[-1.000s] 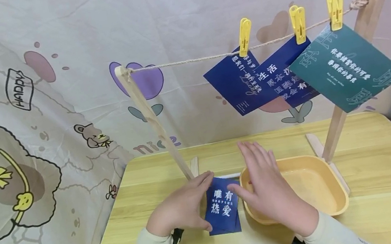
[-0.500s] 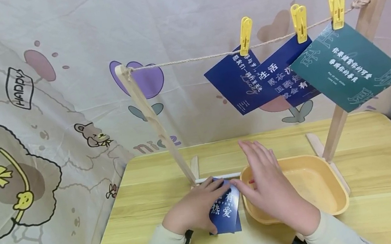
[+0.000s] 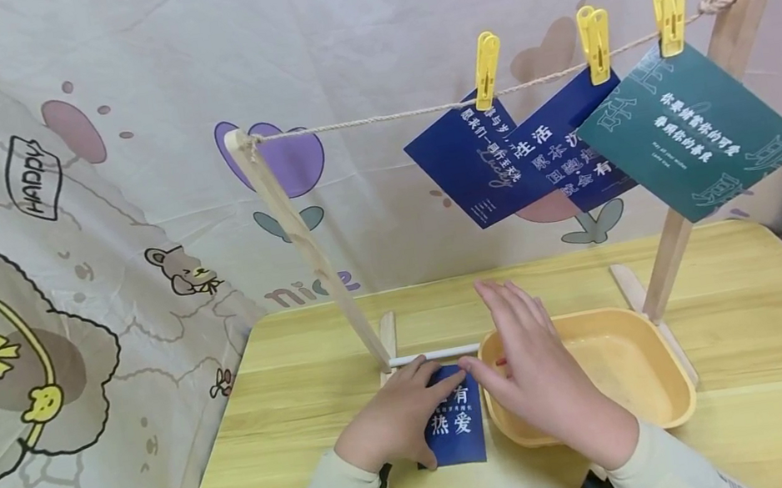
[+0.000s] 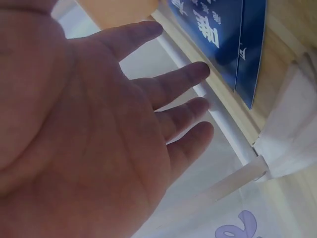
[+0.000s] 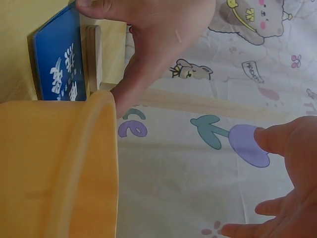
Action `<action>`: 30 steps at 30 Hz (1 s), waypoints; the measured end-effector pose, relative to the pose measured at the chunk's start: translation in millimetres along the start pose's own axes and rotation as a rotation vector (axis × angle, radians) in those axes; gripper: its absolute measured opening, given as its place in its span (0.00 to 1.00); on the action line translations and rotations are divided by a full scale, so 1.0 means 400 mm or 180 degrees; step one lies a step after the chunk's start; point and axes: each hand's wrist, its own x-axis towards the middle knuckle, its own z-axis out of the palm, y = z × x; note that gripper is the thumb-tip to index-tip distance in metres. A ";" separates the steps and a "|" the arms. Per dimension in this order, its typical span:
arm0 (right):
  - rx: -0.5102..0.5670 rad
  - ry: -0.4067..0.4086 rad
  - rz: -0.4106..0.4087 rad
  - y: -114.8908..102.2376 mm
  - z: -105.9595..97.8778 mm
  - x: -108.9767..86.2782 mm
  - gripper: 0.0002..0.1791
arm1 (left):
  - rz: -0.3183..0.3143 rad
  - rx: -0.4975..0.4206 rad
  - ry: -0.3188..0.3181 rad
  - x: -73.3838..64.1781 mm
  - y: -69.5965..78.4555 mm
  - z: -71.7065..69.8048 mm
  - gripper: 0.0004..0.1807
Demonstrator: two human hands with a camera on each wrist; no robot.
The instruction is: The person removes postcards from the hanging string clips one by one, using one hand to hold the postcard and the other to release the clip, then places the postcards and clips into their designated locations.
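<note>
Blue cards with white lettering (image 3: 458, 436) lie in a small stack on the table, the top one nearly squared with those below. My left hand (image 3: 396, 419) is arched over the stack's left side, thumb at the near edge and fingertips by the far edge. In the left wrist view its fingers (image 4: 173, 87) are extended, with the cards beyond them. My right hand (image 3: 543, 377) is raised above the left side of a yellow plastic basin (image 3: 675, 395), fingers straight and thumb spread toward the stack. It holds nothing. A small red item in the basin is mostly hidden by this hand.
A wooden frame carries a twine line (image 3: 358, 123) above the table. Yellow clothespins (image 3: 487, 71) hold two blue cards (image 3: 464, 174) and a green card (image 3: 697, 139) on it. A white rod (image 3: 438, 354) runs low behind the stack. Patterned cloth (image 3: 395, 218) hangs behind.
My left hand has moved right over the stack. The top card, tilted half a second ago, now lies straighter and slightly right. My right hand stays almost still.
</note>
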 end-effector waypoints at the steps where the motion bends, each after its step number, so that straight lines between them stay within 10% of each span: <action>1: 0.0005 -0.0009 0.0007 0.000 0.000 0.000 0.53 | -0.0011 0.0015 0.0003 0.001 0.000 0.002 0.75; 30: -0.0009 -0.0032 0.0023 0.001 0.006 -0.001 0.52 | -0.0188 0.0239 0.0137 0.000 -0.010 0.012 0.59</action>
